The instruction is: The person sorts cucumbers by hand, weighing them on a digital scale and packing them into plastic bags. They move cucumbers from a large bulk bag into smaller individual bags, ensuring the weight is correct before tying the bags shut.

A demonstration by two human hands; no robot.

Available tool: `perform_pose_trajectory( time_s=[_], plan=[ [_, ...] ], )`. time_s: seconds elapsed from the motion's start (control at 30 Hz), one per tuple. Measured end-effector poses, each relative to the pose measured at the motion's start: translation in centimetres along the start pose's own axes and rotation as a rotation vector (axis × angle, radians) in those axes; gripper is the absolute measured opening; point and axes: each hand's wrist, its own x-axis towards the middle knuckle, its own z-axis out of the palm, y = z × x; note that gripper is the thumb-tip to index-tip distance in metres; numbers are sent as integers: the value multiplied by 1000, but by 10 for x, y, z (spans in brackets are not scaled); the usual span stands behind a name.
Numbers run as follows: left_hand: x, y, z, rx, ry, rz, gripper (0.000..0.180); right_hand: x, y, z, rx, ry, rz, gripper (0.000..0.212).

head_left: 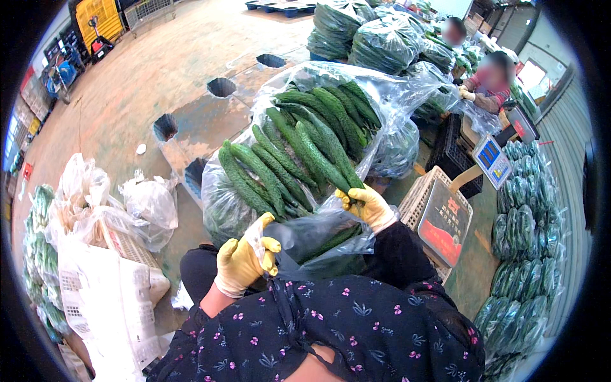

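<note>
Both of my hands wear yellow gloves. My right hand [372, 207] is closed around the near end of a long green cucumber [321, 156] lying on the pile. Lower and to the left, my left hand [248, 256] grips the edge of a clear plastic bag [296, 239] with bent fingers. This bag spreads between my hands, close to my body, with a cucumber [331, 244] visible inside it. Just beyond my hands, a big open plastic sack [267, 86] holds several bumpy cucumbers, their near ends pointing toward me.
White plastic crates [127, 286] and loose clear bags [149, 200] stand at left. A weighing scale [444, 223] sits at right, beside rows of bagged cucumbers [522, 239]. Filled sacks [385, 44] are stacked at the far side, near two people [490, 86]. A pallet with holes [197, 127] lies beyond.
</note>
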Motion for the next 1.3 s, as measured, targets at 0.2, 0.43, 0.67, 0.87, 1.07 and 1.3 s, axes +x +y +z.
perform_pose_trajectory(
  time_s=[0.2,0.43,0.67,0.87,1.07,1.3],
  plan=[
    [0,-7,2,-100,-61,-10,89,-43,8,36,-126,-138,-189,58],
    [4,-13,22,-41,-69,-43,85,-44,16,89,-849,-446,-298,44],
    [-10,4,22,3,64,73,89,-33,64,-6,-1765,-347,302,56],
    [-17,0,13,-194,26,75,90,-37,41,-19,-1852,-117,67,49],
    [-11,-1,16,-133,-33,55,90,6,-6,52,-1092,77,-322,23],
    [-4,0,10,-138,-54,42,90,110,35,10,-957,662,212,55]
  ],
)
